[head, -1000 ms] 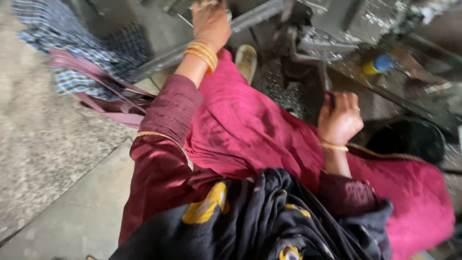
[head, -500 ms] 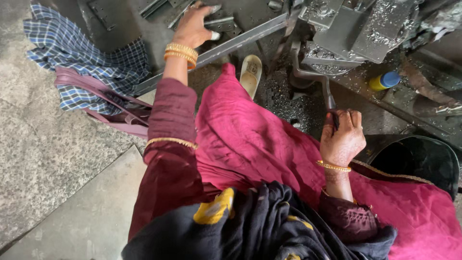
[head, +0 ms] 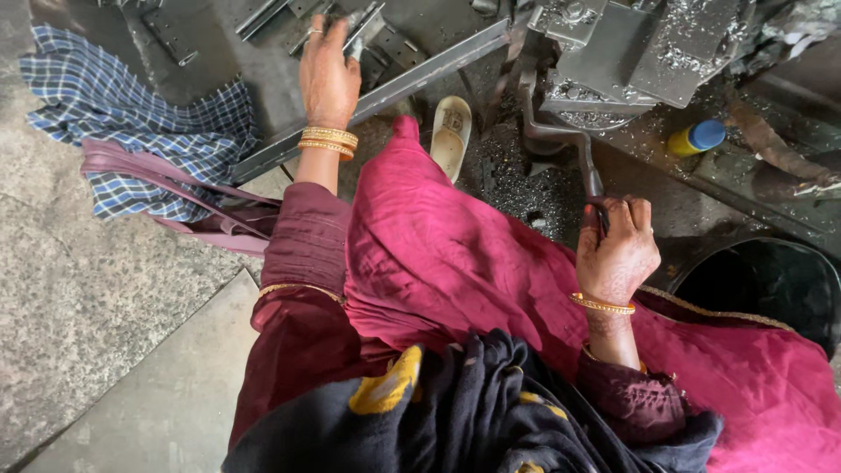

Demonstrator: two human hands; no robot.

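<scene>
My left hand [head: 328,74] reaches forward over a pile of grey metal pieces [head: 372,31] on the floor and grips one of them. My right hand [head: 616,250] is closed around the dark handle of a metal lever [head: 561,131] that curves down from a grey press machine [head: 626,48]. A long steel angle bar [head: 394,88] lies diagonally just beyond my left wrist. Gold bangles sit on both wrists. My magenta clothing [head: 447,254] fills the space between the hands.
A blue-and-white checked cloth [head: 123,123] with a mauve bag strap [head: 175,180] lies at the left on the stone floor. A beige sandal [head: 451,136] rests by the bar. A yellow bottle with a blue cap [head: 696,137] lies right; a black tub [head: 771,280] stands beside my right hand.
The view has tilted down and drawn closer. My left hand stays on the metal pieces and my right hand has closed firmly on the lever handle.
</scene>
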